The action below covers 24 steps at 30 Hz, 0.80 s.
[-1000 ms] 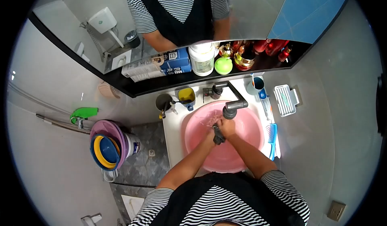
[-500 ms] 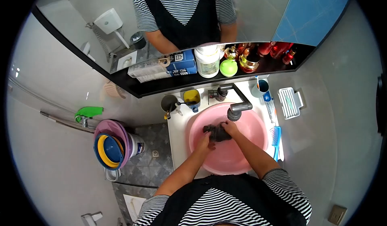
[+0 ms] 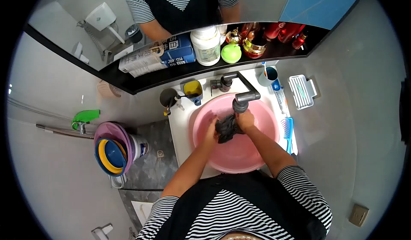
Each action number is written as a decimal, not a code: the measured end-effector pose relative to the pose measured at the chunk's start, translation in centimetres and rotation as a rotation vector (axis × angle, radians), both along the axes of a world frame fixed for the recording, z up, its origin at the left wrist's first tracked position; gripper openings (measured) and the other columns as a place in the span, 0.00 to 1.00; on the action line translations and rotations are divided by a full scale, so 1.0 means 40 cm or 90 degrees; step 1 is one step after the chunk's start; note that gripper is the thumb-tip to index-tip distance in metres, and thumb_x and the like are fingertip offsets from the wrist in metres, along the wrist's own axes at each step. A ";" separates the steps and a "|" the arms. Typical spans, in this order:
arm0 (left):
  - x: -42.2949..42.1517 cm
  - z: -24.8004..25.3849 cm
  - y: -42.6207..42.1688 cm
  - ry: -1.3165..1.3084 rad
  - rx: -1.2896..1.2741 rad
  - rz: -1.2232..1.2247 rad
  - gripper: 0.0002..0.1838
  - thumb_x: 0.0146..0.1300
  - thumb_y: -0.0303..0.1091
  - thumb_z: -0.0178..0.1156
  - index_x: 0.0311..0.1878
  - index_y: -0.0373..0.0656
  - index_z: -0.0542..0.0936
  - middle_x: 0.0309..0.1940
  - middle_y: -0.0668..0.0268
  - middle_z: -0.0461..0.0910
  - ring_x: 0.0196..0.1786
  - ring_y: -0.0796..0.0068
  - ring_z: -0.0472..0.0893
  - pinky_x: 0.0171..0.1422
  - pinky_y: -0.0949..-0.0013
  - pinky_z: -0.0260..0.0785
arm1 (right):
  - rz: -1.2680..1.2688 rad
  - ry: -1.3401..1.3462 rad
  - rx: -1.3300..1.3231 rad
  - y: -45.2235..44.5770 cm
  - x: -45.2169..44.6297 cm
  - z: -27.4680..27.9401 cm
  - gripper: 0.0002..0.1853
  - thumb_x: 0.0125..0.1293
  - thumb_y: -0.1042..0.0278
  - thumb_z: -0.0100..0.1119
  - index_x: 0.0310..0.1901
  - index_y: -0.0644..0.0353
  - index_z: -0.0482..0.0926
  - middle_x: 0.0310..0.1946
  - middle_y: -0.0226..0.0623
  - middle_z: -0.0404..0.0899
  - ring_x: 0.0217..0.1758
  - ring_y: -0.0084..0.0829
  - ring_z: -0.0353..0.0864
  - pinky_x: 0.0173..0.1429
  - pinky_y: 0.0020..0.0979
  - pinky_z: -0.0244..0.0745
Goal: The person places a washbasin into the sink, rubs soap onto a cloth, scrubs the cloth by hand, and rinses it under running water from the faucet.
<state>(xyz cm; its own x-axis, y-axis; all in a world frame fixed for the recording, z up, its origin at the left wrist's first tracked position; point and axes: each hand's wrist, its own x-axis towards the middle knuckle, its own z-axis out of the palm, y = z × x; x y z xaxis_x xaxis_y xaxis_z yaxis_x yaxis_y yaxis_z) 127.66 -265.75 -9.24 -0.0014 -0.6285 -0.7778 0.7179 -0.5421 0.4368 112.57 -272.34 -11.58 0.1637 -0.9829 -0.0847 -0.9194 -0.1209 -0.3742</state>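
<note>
A dark, crumpled wet-looking cloth [image 3: 227, 128] is bunched between my two hands inside a pink basin [image 3: 237, 156]. My left hand [image 3: 212, 131] grips its left side, the fingers curled and partly hidden by the fabric. On the right, my right hand [image 3: 245, 121] is closed around the other end, just below the spout of the dark grey faucet [image 3: 248, 96]. Whether water is running cannot be made out. The kind of garment, if it is one, does not show.
Around the basin stand a dark cup [image 3: 168, 97], a yellow-and-blue mug [image 3: 192, 89], a toothbrush cup [image 3: 268, 75], a toothpaste tube [image 3: 279, 96] and a blue comb [image 3: 288, 133]. A shelf [image 3: 171, 76] with bottles overhangs the back. Stacked basins [image 3: 112, 148] stand left.
The view has shifted, so the surroundings sit higher in it. My hands have moved the cloth closer under the faucet, and my left hand has closed further around it.
</note>
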 end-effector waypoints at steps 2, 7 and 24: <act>0.040 -0.015 0.023 -0.092 0.037 -0.042 0.16 0.60 0.48 0.52 0.46 0.51 0.72 0.34 0.68 0.77 0.33 0.72 0.76 0.35 0.66 0.71 | -0.076 -0.085 0.010 -0.010 -0.025 0.014 0.15 0.57 0.64 0.50 0.46 0.56 0.68 0.38 0.45 0.74 0.41 0.44 0.75 0.42 0.43 0.71; 0.059 -0.134 0.072 -0.211 -0.026 -0.133 0.20 0.58 0.52 0.53 0.49 0.51 0.71 0.35 0.66 0.75 0.37 0.68 0.75 0.38 0.62 0.70 | 0.237 0.062 0.019 0.025 -0.019 -0.093 0.14 0.54 0.58 0.55 0.39 0.56 0.74 0.32 0.42 0.77 0.39 0.46 0.76 0.43 0.41 0.71; -0.035 -0.148 0.011 0.048 -0.085 0.051 0.19 0.61 0.48 0.49 0.47 0.46 0.72 0.39 0.64 0.76 0.41 0.69 0.77 0.46 0.63 0.71 | 0.093 -0.050 -0.071 0.005 0.050 -0.047 0.13 0.53 0.60 0.53 0.39 0.56 0.73 0.33 0.44 0.76 0.38 0.43 0.75 0.38 0.41 0.72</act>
<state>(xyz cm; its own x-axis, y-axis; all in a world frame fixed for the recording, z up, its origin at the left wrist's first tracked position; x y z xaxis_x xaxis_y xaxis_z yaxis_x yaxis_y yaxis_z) 126.26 -265.29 -15.14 -0.0023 -0.7264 -0.6872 0.7895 -0.4231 0.4446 114.57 -272.12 -13.45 0.3072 -0.9507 0.0427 -0.8573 -0.2959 -0.4212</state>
